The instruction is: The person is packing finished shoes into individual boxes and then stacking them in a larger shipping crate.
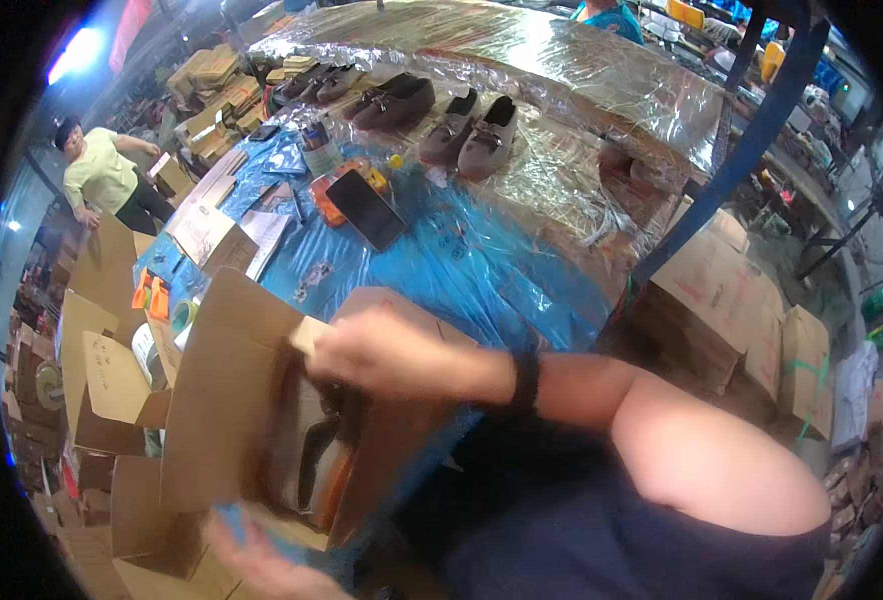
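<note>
An open brown cardboard box (pixel 216 390) stands in front of me with its lid raised on the left. Inside, partly in shadow, lies a dark shoe with an orange-brown strip (pixel 333 480) along it. My right hand (pixel 386 350), a black band at its wrist, reaches over the far end of the box. Its fingers are closed on a pale cardboard flap (pixel 308 335) there. By the box's near corner is my left hand (pixel 261 560), smeared by motion, with something blue (pixel 233 520) at its fingertips; its grip does not show.
Blue plastic sheeting (pixel 461 270) covers the table, with a black phone (pixel 366 210) and orange tape dispenser (pixel 329 200) on it. Beyond stand several grey shoes (pixel 488 138). Open cartons (pixel 111 380) crowd the left; a blue post (pixel 711 210) rises at right. A person (pixel 106 170) stands far left.
</note>
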A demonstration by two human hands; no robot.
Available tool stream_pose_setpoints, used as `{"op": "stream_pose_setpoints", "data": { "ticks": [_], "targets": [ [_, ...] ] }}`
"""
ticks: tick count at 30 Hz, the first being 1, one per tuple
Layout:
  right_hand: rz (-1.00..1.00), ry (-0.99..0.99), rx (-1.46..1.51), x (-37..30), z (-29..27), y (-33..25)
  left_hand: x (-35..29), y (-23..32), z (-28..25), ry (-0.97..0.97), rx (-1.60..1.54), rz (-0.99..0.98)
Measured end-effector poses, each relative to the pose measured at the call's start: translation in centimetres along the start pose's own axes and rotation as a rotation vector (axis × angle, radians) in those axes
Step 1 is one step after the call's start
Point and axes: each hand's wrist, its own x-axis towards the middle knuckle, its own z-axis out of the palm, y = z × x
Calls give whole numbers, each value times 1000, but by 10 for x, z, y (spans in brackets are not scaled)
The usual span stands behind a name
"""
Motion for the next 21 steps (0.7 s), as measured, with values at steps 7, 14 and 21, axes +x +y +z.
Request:
{"op": "stream_pose_setpoints", "data": {
  "ticks": [7, 14, 21],
  "targets": [
    [375, -10, 592, 18, -2, 62, -2, -94, 9, -32, 542, 6],
    [-364, -200, -4, -3, -1, 41, 17, 14, -2, -412, 656, 290],
    [-426, -418, -69, -1, -18, 31, 37, 56, 22, -635, 822, 168]
  ]
}}
